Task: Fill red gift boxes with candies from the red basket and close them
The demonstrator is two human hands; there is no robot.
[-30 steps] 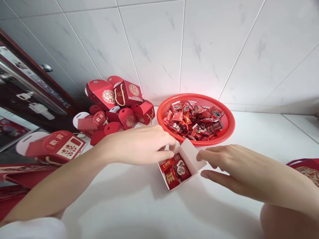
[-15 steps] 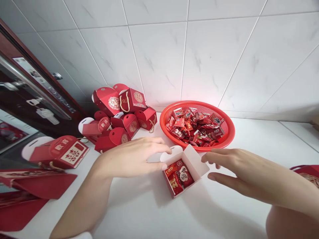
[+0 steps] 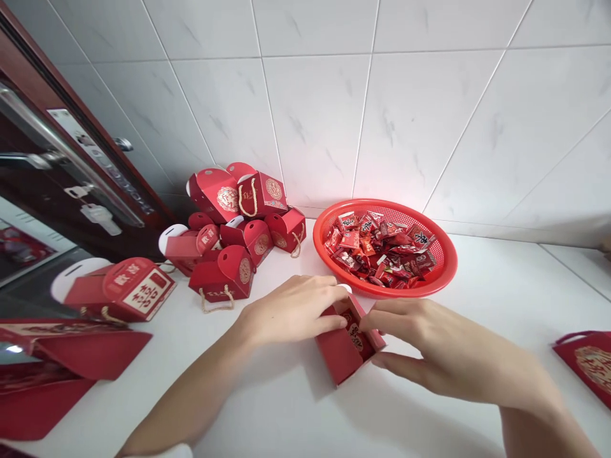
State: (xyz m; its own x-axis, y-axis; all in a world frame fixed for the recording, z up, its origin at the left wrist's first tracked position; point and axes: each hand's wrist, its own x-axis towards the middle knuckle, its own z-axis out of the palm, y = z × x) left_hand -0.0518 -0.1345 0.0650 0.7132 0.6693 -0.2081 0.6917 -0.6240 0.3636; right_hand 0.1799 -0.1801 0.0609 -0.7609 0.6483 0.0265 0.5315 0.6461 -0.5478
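Observation:
A small red gift box (image 3: 338,351) with wrapped sweets (image 3: 355,335) inside stands on the white countertop in front of me. Its left panel is folded inward over part of the sweets. My left hand (image 3: 305,310) is closed on the box's back left side, its thumb on the red panel. From the right, my right hand (image 3: 424,343) grips the opposite side, fingers over the panel's edge and thumb low near the front corner. My fingers hide the rear of the box.
Behind the box, a red plastic basket (image 3: 449,270) holds many wrapped sweets. Several closed red gift boxes (image 3: 222,273) are heaped to the left, by a dark door (image 3: 95,178). Red bags (image 3: 100,353) lie at the left edge, and another red bag (image 3: 589,362) at the right. A tiled wall rises behind.
Both hands have closed in on the box and taken hold of its sides. The left panel has folded inward and the right flap has come up. The view has shifted slightly.

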